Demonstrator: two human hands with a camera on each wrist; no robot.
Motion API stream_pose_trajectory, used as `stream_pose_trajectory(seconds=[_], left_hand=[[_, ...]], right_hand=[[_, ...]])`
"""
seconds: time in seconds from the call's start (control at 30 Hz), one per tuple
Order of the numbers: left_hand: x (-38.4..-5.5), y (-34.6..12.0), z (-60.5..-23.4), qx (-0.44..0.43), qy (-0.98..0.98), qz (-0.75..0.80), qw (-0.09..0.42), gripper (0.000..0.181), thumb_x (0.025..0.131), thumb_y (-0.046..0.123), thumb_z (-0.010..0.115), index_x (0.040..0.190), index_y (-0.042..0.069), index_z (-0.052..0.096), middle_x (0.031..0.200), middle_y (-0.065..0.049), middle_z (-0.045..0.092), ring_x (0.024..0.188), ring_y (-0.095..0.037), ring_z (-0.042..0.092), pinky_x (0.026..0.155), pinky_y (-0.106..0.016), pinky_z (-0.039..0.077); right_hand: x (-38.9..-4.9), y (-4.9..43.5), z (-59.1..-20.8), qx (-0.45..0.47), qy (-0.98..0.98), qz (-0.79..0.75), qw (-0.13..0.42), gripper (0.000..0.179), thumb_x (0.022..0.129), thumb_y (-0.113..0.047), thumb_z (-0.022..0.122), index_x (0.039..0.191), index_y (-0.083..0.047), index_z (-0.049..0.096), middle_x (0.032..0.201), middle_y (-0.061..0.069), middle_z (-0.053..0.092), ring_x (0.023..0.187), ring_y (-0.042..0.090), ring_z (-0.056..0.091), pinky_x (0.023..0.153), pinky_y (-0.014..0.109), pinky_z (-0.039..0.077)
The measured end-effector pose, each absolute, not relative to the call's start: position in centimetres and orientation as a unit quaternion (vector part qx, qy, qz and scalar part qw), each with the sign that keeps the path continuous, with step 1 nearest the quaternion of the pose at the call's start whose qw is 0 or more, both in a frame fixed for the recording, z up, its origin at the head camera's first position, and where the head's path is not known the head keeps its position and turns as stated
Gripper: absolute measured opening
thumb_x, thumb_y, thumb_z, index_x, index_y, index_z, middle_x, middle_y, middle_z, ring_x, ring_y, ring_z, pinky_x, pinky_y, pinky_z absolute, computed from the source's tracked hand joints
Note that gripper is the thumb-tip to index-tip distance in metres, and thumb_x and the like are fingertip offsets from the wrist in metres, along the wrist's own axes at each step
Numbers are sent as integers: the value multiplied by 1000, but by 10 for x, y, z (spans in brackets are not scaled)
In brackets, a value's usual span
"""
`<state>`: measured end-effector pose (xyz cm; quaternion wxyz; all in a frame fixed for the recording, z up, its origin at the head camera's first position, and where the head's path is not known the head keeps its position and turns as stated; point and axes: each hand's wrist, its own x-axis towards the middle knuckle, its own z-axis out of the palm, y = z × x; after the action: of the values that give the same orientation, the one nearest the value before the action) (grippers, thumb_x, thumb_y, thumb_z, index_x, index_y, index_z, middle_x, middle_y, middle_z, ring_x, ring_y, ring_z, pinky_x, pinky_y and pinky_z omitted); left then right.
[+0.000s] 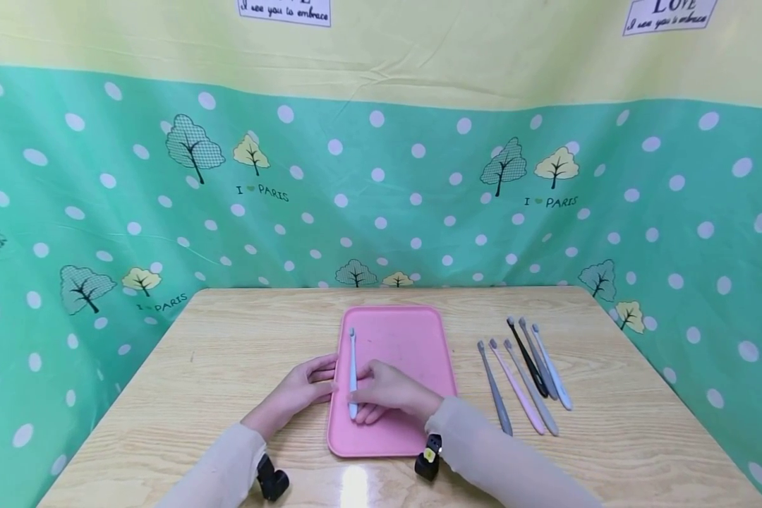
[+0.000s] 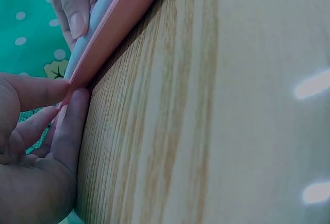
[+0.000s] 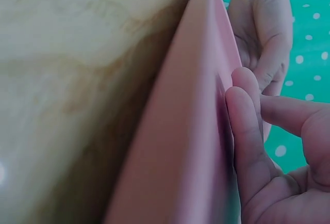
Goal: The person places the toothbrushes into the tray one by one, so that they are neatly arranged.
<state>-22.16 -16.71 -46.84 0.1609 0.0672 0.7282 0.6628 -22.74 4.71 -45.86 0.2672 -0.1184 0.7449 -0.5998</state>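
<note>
A pink tray (image 1: 413, 339) lies on the table, with a light blue toothbrush (image 1: 353, 363) along its left side, bristle head toward the far edge. My right hand (image 1: 394, 391) is over the tray and pinches the lower handle between thumb and fingers. In the left wrist view, that handle (image 2: 85, 41) lies just inside the tray's rim under the right thumb. My left hand (image 1: 298, 388) holds the tray's left edge, thumb at the rim and fingers against the outer wall. The right wrist view hides the toothbrush behind the right fingers (image 3: 245, 126).
Right of the tray, several toothbrushes lie side by side on the wooden table (image 1: 248, 331): a pink one (image 1: 517, 388), a black one (image 1: 528, 360), a pale blue one (image 1: 552, 370) and grey ones. A green dotted curtain (image 1: 419, 176) hangs behind the table.
</note>
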Motion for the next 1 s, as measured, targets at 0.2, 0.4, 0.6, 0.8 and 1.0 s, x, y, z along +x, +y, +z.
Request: stream_pose_trajectory(seconds=[0.2, 0.4, 0.6, 0.8, 1.0], left_hand=[[-222, -167, -471, 65, 734, 657, 158, 64, 95, 0, 64, 152, -5, 35, 145, -28, 44, 129, -39, 51, 95, -36, 58], [-223, -166, -471, 58, 733, 660, 158, 63, 95, 1, 64, 151, -3, 37, 145, -26, 46, 128, -37, 52, 95, -36, 58], [-223, -166, -471, 49, 733, 660, 155, 63, 94, 1, 66, 151, -2, 39, 144, -24, 48, 126, -35, 54, 95, -36, 58], [-223, -166, -472, 57, 732, 661, 155, 63, 94, -1, 65, 151, -4, 37, 144, -26, 47, 127, -36, 53, 95, -37, 58], [-224, -167, -473, 58, 733, 660, 155, 63, 95, -1, 65, 151, -3, 37, 144, -25, 47, 126, -36, 54, 95, -37, 58]], right_hand=[[-230, 40, -461, -112, 760, -582, 268, 37, 90, -9, 74, 115, 2, 49, 77, 21, 70, 62, 27, 71, 55, 35, 64], [-230, 38, -461, -109, 766, -575, 266, 40, 90, -8, 74, 118, 1, 47, 75, 20, 70, 61, 28, 72, 54, 35, 63], [-229, 37, -457, -125, 760, -577, 272, 40, 91, -7, 73, 119, 1, 45, 74, 20, 70, 59, 27, 71, 54, 35, 63], [-229, 37, -460, -128, 768, -564, 274, 43, 92, -9, 73, 122, 0, 44, 73, 20, 70, 57, 27, 70, 52, 35, 63], [-230, 37, -462, -128, 763, -570, 275, 43, 92, -9, 73, 122, 0, 43, 74, 20, 70, 59, 28, 71, 53, 35, 63]])
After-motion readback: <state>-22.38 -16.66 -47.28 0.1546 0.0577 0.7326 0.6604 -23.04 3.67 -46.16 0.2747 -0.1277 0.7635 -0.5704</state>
